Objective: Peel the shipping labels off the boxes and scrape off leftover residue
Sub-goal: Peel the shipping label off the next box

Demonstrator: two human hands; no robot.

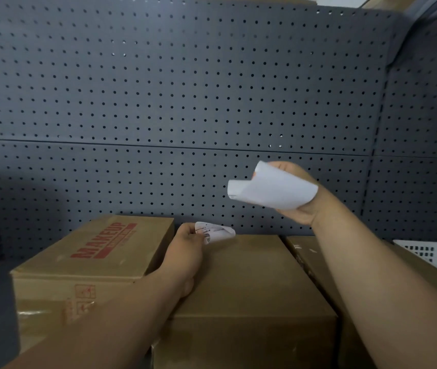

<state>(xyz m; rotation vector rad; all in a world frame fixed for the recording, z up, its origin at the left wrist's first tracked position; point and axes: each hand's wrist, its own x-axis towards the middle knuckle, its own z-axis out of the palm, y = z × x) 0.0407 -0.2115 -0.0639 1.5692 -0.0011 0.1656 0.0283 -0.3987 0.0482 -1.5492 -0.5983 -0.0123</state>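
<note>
left hand: (pixel 186 237) pinching the small printed label (pixel 216 231) between thumb and fingertips, fingers curling round its near edge.
right hand: (pixel 298 194) raised, gripping the large white label (pixel 270 190). The sheet is draping over the fingers, so the exact grip is hidden.
small label location: sitting at the far edge of the middle box (pixel 252 283), curling into a half-tube. Can't tell whether its far end is touching the cardboard or hanging free.
large label location: hanging in the air in front of the pegboard (pixel 185 89), well apart from every box, blank side facing the camera.
boxes: MAKEUP box (pixel 92 251) standing left of the middle box, right box (pixel 309 255) just beside it on the other side. White basket (pixel 435 258) showing at far right.
label handling: I'm judging both as near weightless, limp and thin. They're curling on their own, and any tacky side is likely grabbing fingers or folding onto itself. Probably tearing if yanked.
where to grip: I'm suggesting a lifted corner, pinched close to the peel line, pulling low and slow along the surface.
box handling: cardboard is looking stiff enough to brace against, but the top ply is likely lifting under hard scraping. I'd be pressing a flat hand on the lid while scraping.
residue: pale flecks are showing on the right box top, probably scraps needing scraping. The middle box top is looking clean from here.
</note>
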